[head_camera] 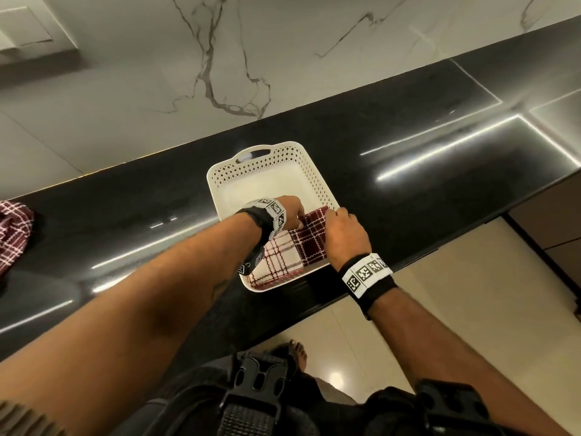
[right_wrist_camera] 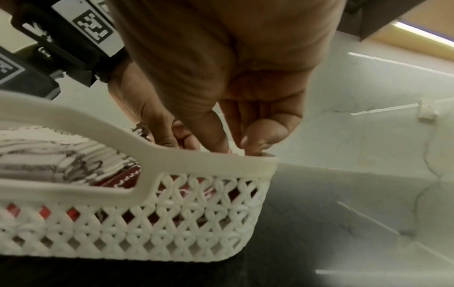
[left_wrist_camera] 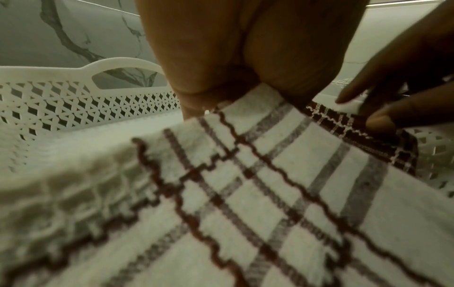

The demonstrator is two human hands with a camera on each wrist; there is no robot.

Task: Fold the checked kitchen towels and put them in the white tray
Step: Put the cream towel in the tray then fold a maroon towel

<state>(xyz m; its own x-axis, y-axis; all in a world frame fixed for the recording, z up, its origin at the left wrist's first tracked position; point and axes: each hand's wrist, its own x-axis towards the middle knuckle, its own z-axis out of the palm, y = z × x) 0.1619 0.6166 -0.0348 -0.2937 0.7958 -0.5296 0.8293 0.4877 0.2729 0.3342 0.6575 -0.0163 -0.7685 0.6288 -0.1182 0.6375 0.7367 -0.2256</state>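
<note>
A white tray (head_camera: 317,180) with lattice walls stands on the black counter. Two folded checked towels lie side by side in its near end. One is a white towel with red lines (head_camera: 279,262), the other a dark red towel (head_camera: 311,240). My left hand (head_camera: 290,214) reaches into the tray, and its curled fingers (left_wrist_camera: 209,87) hold the far edge of the white towel (left_wrist_camera: 270,194). My right hand (head_camera: 342,226) pinches the far right corner of the dark red towel (left_wrist_camera: 356,136) against the tray's corner (right_wrist_camera: 245,165). Its fingertips (right_wrist_camera: 216,141) dip inside the rim.
A crumpled dark red checked towel (head_camera: 12,237) lies on the counter (head_camera: 440,171) at the far left edge of view. A marble wall (head_camera: 220,73) rises behind the counter. The tray's far half shows bare white floor. The counter's front edge runs just under my right wrist.
</note>
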